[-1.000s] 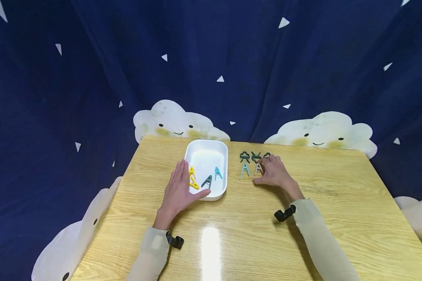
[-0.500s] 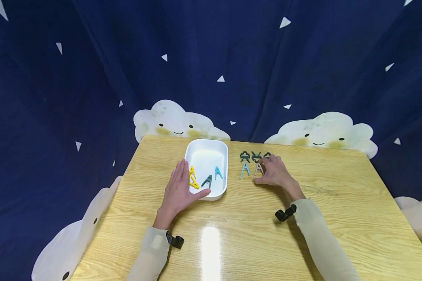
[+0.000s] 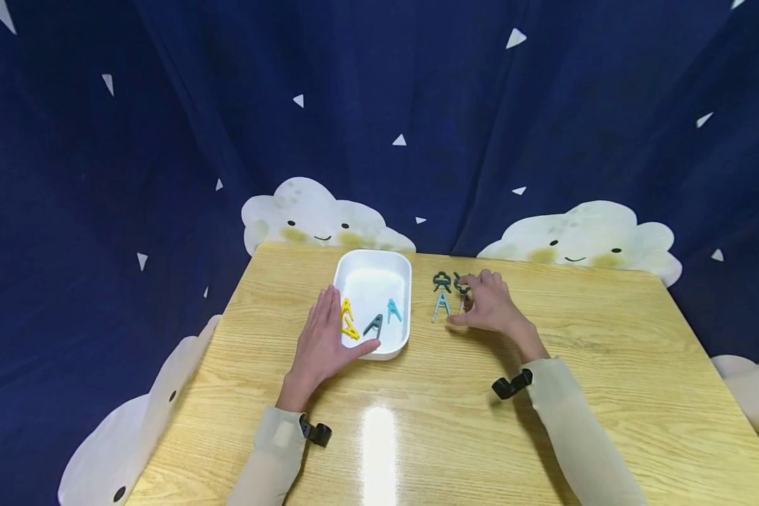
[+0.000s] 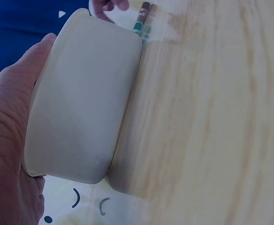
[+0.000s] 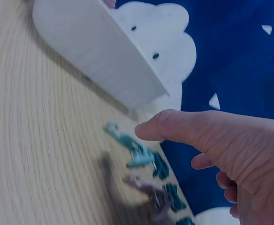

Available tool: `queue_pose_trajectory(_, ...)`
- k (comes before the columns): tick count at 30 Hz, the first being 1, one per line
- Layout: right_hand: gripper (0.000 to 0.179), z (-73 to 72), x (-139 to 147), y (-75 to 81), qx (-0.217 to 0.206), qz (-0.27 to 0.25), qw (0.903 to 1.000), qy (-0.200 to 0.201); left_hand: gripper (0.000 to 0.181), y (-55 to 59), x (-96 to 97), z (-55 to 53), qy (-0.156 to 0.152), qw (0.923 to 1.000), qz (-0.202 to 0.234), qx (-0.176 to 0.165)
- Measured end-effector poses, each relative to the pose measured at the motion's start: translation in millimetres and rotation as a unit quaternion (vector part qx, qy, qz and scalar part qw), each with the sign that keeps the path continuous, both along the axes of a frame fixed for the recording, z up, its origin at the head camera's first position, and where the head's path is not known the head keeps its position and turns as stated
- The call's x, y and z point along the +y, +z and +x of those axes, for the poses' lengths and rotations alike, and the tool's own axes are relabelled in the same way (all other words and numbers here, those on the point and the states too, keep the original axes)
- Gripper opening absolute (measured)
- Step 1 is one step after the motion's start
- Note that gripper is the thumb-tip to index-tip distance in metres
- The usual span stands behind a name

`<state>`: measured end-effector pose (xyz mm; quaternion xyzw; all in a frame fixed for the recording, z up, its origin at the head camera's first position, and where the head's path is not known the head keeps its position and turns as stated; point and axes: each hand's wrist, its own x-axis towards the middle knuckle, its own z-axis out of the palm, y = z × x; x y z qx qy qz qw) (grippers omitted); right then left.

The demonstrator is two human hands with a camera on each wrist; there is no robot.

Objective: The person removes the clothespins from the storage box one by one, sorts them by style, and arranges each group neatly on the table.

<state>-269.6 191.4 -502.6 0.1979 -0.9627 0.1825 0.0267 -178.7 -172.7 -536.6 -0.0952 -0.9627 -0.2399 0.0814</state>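
Along the bottom of the head view, two beige sleeves [image 3: 272,446] reach in over a wood table [image 3: 455,422], each wrist w/ a small black cam [image 3: 320,434].

Next up, L hand [image 3: 325,334] is at a white tray [image 3: 374,281]: fingers straight & together along the tray's L wall, thumb out over the near rim, hand touching it. Inside the tray: two yellow clips [image 3: 350,329] right by the fingers, a grey-green clip [image 3: 375,323] just beyond the thumb tip, & a bright blue clip [image 3: 393,310] near the R wall.

R of the tray, R hand [image 3: 490,302] is over the clips, thumb fairly straight, other fingers bent, wide gap btwn thumb & index. Nothing looks pinched. Pink clip [image 5: 146,186] is in that gap per head view, partly covered by the hand; R wrist view (blurry) has it low at the tabletop, apart from the thumb. Can't tell if a fingertip touches it. Pale blue clip [image 3: 441,301] lies just L of the thumb tip, legs toward the person.

Behind those, a row of dk green clips [image 3: 442,281]: one behind the pale blue, one by the index tip; R wrist view gets a third, cut by the frame edge.

Past the table's far edge: navy curtain [image 3: 354,84] w/ white triangles & smiling clouds [image 3: 313,218].
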Motion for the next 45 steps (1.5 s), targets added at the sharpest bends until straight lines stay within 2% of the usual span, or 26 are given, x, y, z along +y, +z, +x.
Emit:
queue_pose_trajectory(6,0.088,0.5,-24,8.3,0.005,-0.012,0.9998,0.016,0.137,1.8,-0.8,0.9,-0.001,1.0000,0.005,-0.002)
queue_pose_trajectory(15,0.072,1.8,-56,15.8,0.019,-0.041,0.9984,0.033,0.136,3.0,-1.1,1.8,-0.003,1.0000,0.005,-0.001)
queue_pose_trajectory(21,0.066,5.4,-82,21.3,0.026,-0.053,0.9965,0.059,0.136,4.5,-0.6,2.0,-0.005,1.0000,0.004,-0.003)
queue_pose_trajectory(27,0.063,10.8,-113,21.3,0.014,-0.019,0.9949,0.098,0.136,4.0,-0.5,2.3,-0.001,1.0000,0.000,-0.005)
queue_pose_trajectory(33,0.060,16.6,-136,14.9,0.004,0.024,0.9921,0.123,0.135,2.8,-0.3,2.0,-0.007,1.0000,-0.006,0.003)
queue_pose_trajectory(39,0.050,20.2,-149,10.0,-0.012,0.060,0.9877,0.144,0.135,2.8,-0.8,1.7,-0.008,1.0000,-0.005,-0.003)
queue_pose_trajectory(45,0.036,20.6,-154,5.6,-0.002,0.093,0.9807,0.172,0.136,1.7,-1.6,1.0,-0.004,1.0000,-0.006,-0.005)
